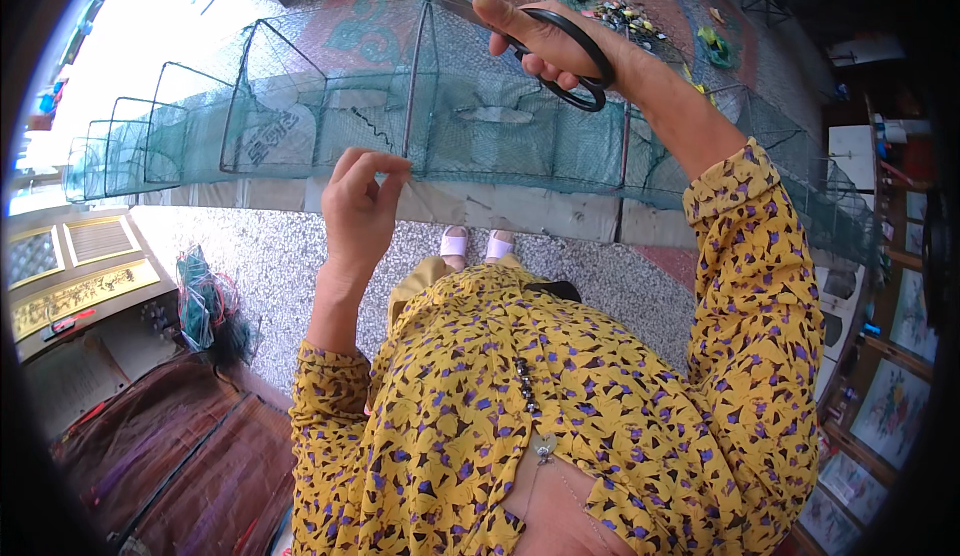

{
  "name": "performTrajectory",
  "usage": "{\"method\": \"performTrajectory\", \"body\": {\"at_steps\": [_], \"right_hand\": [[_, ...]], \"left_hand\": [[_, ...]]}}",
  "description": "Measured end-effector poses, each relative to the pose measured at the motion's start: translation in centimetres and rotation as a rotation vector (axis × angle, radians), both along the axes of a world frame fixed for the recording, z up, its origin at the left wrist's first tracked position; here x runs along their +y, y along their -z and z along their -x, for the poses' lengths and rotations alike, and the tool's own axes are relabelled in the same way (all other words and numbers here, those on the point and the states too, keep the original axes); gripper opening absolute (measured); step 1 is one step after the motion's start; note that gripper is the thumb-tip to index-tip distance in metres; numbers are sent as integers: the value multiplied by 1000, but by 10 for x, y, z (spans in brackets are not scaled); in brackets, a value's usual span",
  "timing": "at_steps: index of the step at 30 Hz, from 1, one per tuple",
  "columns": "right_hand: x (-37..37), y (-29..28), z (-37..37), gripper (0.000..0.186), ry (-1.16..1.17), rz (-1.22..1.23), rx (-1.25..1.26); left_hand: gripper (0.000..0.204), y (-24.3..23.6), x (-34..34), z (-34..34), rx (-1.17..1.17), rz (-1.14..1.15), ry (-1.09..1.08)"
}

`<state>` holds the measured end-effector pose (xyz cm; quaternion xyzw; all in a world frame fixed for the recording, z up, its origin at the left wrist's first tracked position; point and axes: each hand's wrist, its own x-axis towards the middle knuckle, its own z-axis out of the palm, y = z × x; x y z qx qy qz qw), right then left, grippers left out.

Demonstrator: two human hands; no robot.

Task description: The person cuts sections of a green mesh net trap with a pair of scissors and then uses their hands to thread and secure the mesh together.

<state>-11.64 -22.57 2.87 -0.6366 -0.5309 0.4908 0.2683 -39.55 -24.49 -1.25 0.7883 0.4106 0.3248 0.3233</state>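
Observation:
A long green net trap (495, 131) with dark rectangular frames stretches from left to right in front of me. My left hand (358, 191) is closed in a pinch on the net's near lower edge, beside the foot of one upright frame bar. In my right hand (550, 41) is a pair of black-handled scissors (588, 41), raised over the net's upper side. Their blades point left, with the tips close to the top of that same frame; my thumb lies along the blade side. A dark wavy cord (372, 128) shows on the netting near my left hand.
The net rests along a pale bench-like surface (480, 206). A bundle of green netting and cords (205, 301) lies on the speckled floor (270, 246) at left, near brown netting (180, 446). Beyond the net is a pile of small mixed items (630, 21). Framed panels (885, 406) line the right.

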Motion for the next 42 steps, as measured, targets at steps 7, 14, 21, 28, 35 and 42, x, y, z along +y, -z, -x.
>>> {"method": "performTrajectory", "body": {"at_steps": [7,14,21,28,35,42], "right_hand": [[2,3,4,88,-27,-9,14],[8,8,12,91,-28,-55,-7],[-23,-4,7,86,-9,78,193],[-107,-23,-31,87,306,208,601],[-205,-19,-28,103,706,205,835],[-241,-17,33,99,795,358,1068]], "left_hand": [[10,1,-1,6,56,-31,-40],[13,-7,5,13,123,-24,-62],[10,-19,14,14,202,-27,34],[5,-25,21,-38,277,-89,441],[18,13,-6,-109,76,105,602],[22,31,-14,-140,90,126,650]]}}
